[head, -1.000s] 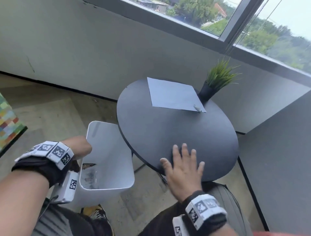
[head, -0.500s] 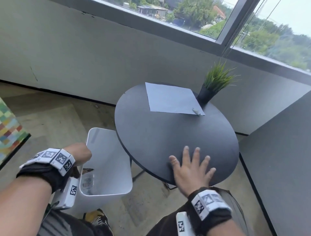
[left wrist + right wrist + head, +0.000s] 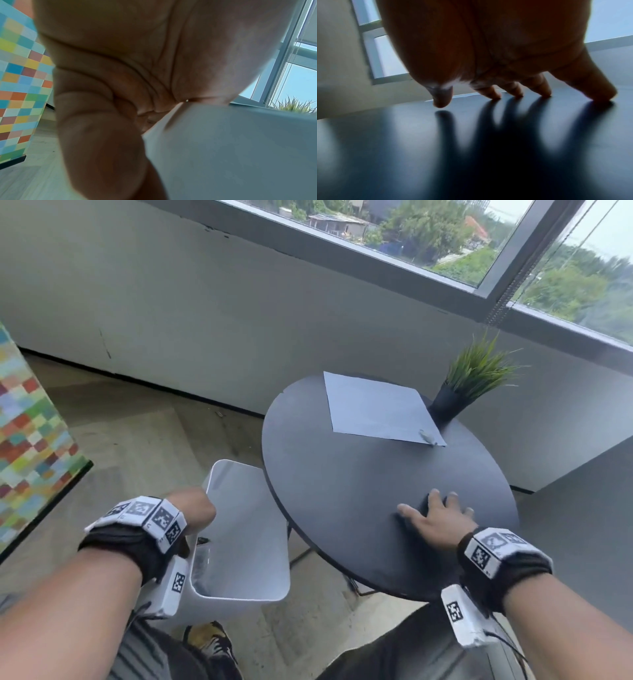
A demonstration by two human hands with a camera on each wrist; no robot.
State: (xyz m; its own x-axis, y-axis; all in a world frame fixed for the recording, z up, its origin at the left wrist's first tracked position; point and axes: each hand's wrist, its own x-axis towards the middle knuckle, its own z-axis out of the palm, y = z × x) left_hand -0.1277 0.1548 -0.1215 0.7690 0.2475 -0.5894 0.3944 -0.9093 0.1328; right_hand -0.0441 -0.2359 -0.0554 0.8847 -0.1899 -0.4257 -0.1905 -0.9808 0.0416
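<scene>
My left hand (image 3: pixel 193 510) grips the near-left rim of a white plastic bin (image 3: pixel 246 518) that stands on the floor beside a round black table (image 3: pixel 342 491). In the left wrist view the left hand (image 3: pixel 120 88) has its fingers curled over the bin's white wall (image 3: pixel 231 148). My right hand (image 3: pixel 435 517) lies open on the table near its front right edge. Its spread fingertips (image 3: pixel 494 94) touch the dark tabletop (image 3: pixel 393 148) and hold nothing. Some dark bits lie at the bottom of the bin.
A sheet of pale paper (image 3: pixel 373 409) lies at the far side of the table with a small grey object (image 3: pixel 427 437) on its corner. A potted grass plant (image 3: pixel 476 378) stands behind it. A multicoloured panel (image 3: pixel 27 446) is at the left, and the window wall lies beyond.
My right hand has slid to the right and a little further onto the table, fingers spreading. The left hand keeps its grip on the bin's rim.
</scene>
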